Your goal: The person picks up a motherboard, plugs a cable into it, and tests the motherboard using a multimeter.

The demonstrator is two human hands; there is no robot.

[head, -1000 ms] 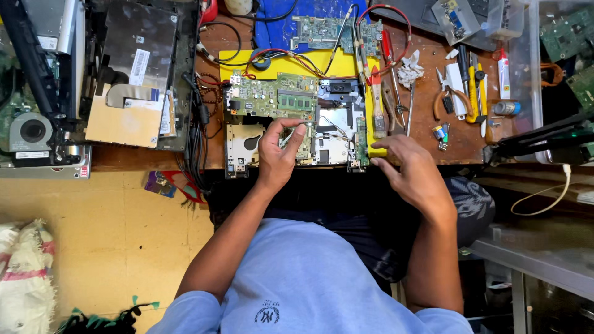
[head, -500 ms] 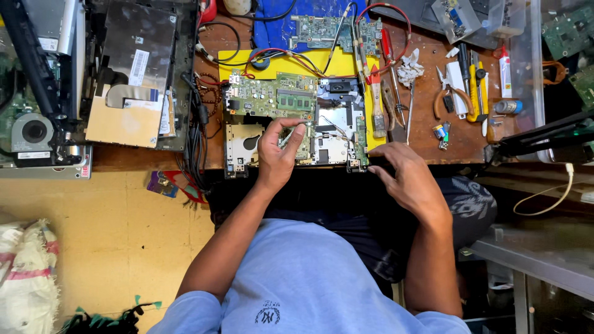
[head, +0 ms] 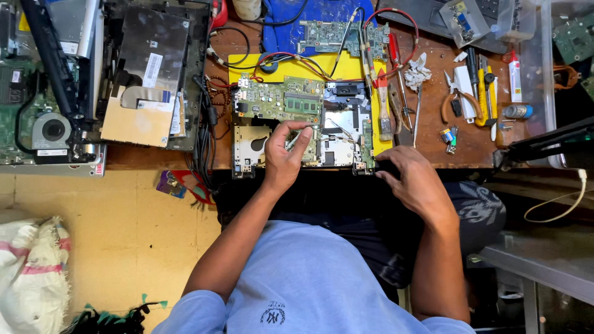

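Green board just above L-hand fingers.

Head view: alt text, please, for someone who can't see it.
Seen from above, a person's left hand pinches a small tool over an opened laptop motherboard on a cluttered wooden bench; the right hand rests empty at the bench edge.

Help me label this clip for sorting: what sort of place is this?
Probably an electronics repair bench. A dismantled laptop chassis with its green circuit board lies on a wooden table, with pliers beside it. The left hand rests on the chassis; the right hand is at the table edge.
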